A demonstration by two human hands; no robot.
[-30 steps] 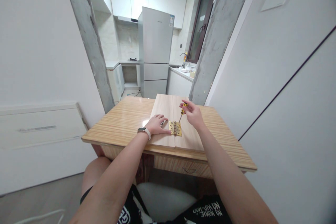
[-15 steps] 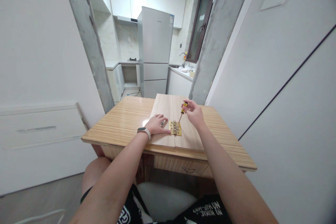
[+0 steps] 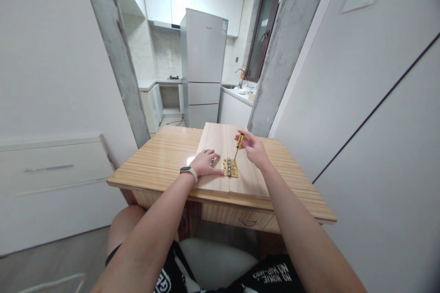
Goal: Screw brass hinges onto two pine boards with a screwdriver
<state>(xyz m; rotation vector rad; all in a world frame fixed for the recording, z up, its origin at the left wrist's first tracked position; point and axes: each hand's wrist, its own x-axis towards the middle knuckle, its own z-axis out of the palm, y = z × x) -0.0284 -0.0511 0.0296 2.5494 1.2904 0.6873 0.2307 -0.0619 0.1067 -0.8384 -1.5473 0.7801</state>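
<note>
A brass hinge [image 3: 229, 168] lies unfolded across the seam between two pale wooden boards [image 3: 213, 139]. My right hand [image 3: 253, 149] grips a screwdriver [image 3: 240, 140] by its yellow and black handle. The shaft slants down, and its tip meets the upper right part of the hinge. My left hand [image 3: 205, 163] rests on the left board with its fingers spread, its thumb at the hinge's left edge. Small metal pieces [image 3: 213, 161] show beneath its fingers, too small to make out. A watch with a pale strap is on the left wrist.
The boards lie on a wood-grain table [image 3: 161, 155] with a drawer [image 3: 240, 218] at its front. Beyond stand a grey refrigerator [image 3: 204, 50] and a counter with a sink and faucet [image 3: 239, 75]. White panels flank the table on both sides.
My right hand has shifted slightly, with the screwdriver's handle turned and tipped a little to the left. My left hand and the hinge stay where they were.
</note>
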